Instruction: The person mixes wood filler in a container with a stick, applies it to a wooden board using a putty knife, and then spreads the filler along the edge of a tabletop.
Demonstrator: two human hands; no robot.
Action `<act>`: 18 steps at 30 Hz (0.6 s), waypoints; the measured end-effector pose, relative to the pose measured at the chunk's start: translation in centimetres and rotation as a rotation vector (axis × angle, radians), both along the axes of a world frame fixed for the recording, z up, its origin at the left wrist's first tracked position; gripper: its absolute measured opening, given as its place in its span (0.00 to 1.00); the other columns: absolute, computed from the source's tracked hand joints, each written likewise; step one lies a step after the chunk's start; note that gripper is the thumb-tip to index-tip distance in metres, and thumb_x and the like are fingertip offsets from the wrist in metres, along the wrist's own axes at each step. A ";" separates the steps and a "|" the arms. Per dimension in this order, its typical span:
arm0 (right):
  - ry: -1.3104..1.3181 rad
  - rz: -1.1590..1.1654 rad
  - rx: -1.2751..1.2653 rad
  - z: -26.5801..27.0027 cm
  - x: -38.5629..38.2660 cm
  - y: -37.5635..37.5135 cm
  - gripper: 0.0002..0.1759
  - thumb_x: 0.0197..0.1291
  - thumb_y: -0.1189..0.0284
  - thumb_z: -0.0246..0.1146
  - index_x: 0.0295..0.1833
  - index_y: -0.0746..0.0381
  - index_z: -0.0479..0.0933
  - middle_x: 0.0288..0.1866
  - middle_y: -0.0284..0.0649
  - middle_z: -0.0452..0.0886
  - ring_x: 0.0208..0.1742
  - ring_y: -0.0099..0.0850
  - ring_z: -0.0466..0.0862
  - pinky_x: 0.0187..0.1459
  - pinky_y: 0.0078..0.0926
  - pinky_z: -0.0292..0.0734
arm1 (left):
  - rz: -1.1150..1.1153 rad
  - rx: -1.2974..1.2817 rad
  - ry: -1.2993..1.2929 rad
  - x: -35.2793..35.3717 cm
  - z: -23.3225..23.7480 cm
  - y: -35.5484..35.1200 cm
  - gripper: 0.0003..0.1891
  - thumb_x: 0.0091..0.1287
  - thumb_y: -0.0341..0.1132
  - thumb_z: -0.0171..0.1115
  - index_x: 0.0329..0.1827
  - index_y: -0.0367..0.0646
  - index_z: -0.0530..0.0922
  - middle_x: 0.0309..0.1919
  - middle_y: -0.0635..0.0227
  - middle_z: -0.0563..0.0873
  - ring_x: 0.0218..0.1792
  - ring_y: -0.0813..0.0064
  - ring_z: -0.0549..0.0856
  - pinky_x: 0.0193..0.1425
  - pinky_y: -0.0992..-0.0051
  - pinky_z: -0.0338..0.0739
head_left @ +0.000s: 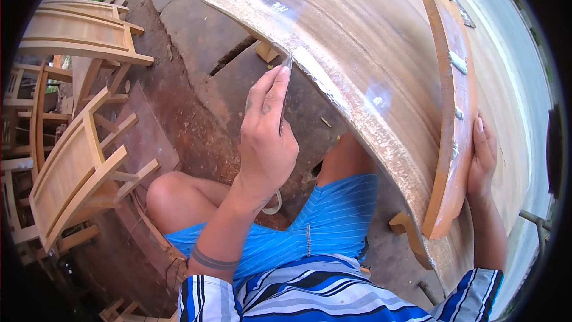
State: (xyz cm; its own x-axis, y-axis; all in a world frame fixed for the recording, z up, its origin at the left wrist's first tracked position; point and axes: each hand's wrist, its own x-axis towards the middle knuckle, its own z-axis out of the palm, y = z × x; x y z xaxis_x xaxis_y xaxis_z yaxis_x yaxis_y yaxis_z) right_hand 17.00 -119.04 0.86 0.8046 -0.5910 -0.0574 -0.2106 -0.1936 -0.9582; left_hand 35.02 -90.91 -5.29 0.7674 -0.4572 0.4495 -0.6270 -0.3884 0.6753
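Observation:
My left hand (268, 140) is closed around a thin, dark putty knife (284, 98), most of its handle hidden by the fingers. The blade tip touches the pale, rough edge of a large wooden slab (333, 42). A whitish, shiny smear of filler (313, 70) lies along that edge beside the tip. On the slab's right part rests a curved wooden board (444, 161) with several grey-white dabs of putty (457, 63) on its face. Against the board's right side, my right hand (482, 158) grips it, fingers partly hidden.
Unfinished wooden chairs (77, 173) stand at the left, with another chair frame (83, 30) behind. Under the slab show a curved wooden leg (411, 238) and a small wood block (266, 52). The ground (208, 89) is cracked concrete and reddish dirt.

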 end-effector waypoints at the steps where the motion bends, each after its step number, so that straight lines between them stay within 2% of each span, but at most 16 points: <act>1: 0.003 0.003 0.008 0.0 -0.1 0.0 0.28 0.77 0.62 0.44 0.70 0.74 0.62 0.61 0.46 0.75 0.62 0.26 0.72 0.66 0.25 0.62 | -0.014 0.040 -0.027 -0.6 0.0 0.0 0.33 0.55 0.11 0.46 0.69 0.35 0.69 0.63 0.50 0.75 0.62 0.51 0.77 0.64 0.63 0.74; 5: -0.007 -0.064 0.040 -0.8 -0.5 -0.5 0.29 0.77 0.62 0.45 0.71 0.75 0.61 0.63 0.47 0.73 0.64 0.27 0.72 0.67 0.26 0.61 | -0.048 0.064 -0.096 -1.9 -0.7 -0.3 0.36 0.52 0.09 0.47 0.70 0.34 0.68 0.64 0.48 0.73 0.62 0.48 0.77 0.65 0.62 0.74; 18: -0.005 -0.068 0.017 -0.9 -0.6 -0.5 0.29 0.76 0.61 0.46 0.71 0.75 0.61 0.64 0.48 0.73 0.64 0.27 0.72 0.67 0.26 0.61 | -0.067 0.174 -0.258 -4.9 -1.0 -0.6 0.31 0.57 0.12 0.51 0.68 0.32 0.69 0.63 0.46 0.73 0.64 0.44 0.74 0.68 0.52 0.70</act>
State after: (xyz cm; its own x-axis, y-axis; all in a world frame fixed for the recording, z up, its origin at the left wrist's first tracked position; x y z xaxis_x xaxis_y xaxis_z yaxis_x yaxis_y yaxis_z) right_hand 16.43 -119.56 -0.01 0.7632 -0.6430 -0.0641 -0.2183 -0.1632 -0.9621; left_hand 30.12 -91.55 -6.30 0.6035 -0.5903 0.5361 -0.7973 -0.4363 0.4171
